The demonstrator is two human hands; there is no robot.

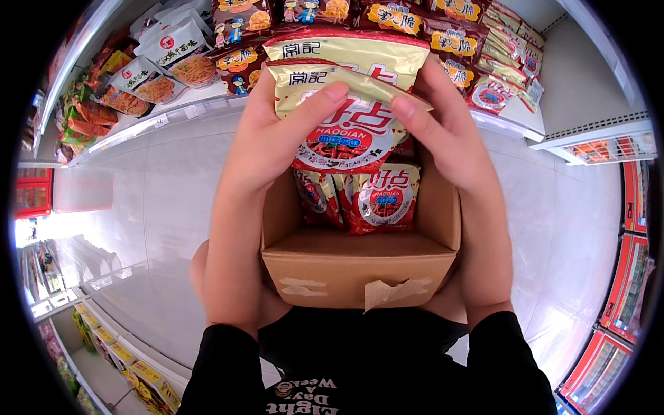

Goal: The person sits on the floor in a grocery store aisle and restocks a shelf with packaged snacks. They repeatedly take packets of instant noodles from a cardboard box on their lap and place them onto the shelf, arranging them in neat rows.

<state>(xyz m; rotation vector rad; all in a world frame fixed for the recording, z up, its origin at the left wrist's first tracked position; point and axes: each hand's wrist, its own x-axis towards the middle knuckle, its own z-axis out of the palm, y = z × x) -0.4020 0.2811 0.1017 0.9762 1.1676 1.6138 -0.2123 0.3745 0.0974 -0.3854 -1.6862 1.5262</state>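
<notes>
Both hands grip a small stack of red-and-cream snack packets above an open cardboard box. My left hand holds their left side, thumb pressed on the front packet. On the right side, my right hand does the same, its thumb near the folded top edge. At least two packets overlap in the grip, the rear one showing mostly its top. Inside the box more packets of the same kind stand upright. The box rests at my lap, with torn tape on its near flap.
Ahead, a shelf holds brown snack bags, white noodle-print pouches and more cream-and-red packets. Its front edge curves across the view. A wire basket is at the right. Red-framed glass-door cabinets and a lower-left shelf flank the tiled floor.
</notes>
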